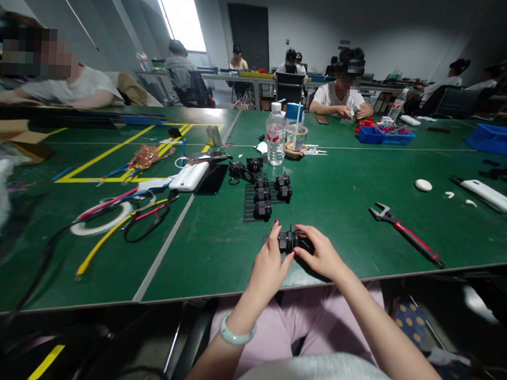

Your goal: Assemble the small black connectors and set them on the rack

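Note:
Between my two hands, near the front edge of the green table [217, 250], is a black ribbed plastic fitting [287, 240]. My left hand [269, 263] grips its left end between thumb and fingers. At its right end, the thumb and fingertips of my right hand [320, 252] hold the flanged part. Just beyond my hands, several similar black fittings [262, 210] stand in rows, with flat black slotted strips [250, 204] beside them. More black parts [254, 165] lie behind these.
An adjustable wrench [411, 236] lies to the right, near an earbud case [423, 185]. A water bottle [275, 135] and cup [296, 137] stand ahead. Cables [104, 242], a white tape roll [105, 220] and a white power bank [189, 176] lie left. A person [341, 96] sits opposite.

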{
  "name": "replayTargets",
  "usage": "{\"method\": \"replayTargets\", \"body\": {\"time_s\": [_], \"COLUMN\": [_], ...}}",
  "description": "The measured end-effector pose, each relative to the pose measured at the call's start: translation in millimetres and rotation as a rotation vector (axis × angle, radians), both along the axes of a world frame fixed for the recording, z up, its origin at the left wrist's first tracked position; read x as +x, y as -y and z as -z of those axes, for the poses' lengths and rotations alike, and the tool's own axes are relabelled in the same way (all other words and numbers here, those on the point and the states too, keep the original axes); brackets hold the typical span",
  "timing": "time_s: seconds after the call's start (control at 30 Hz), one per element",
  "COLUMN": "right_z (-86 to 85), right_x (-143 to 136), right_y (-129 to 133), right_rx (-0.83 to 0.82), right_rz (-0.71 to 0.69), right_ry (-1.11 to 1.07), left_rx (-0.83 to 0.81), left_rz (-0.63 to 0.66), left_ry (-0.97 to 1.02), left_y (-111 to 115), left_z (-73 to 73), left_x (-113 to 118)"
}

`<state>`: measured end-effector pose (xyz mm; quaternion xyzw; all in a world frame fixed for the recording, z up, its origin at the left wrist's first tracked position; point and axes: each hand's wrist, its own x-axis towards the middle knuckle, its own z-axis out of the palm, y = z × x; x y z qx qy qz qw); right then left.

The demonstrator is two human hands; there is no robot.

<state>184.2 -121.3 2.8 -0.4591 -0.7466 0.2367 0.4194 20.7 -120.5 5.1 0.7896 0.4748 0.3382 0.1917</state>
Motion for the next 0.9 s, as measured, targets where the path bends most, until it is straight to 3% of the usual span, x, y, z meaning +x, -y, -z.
{"method": "replayTargets", "body": {"time_s": [0.4, 0.9], "right_z": [1.8, 0.6], "right_x": [2.5, 3.9], "right_y": [2.0, 1.3], "right_rx": [0.104, 0.025], "right_rz": [0.009, 0.029], "right_ry": [0.028, 0.050], "left_rx": [0.000, -0.026], "left_rz": [0.004, -0.008], "left_ry": [0.023, -0.037], "left_y": [-0.3, 2.1], "left_z": [0.9, -3.1], "left_x": [0.1, 0.2]}}
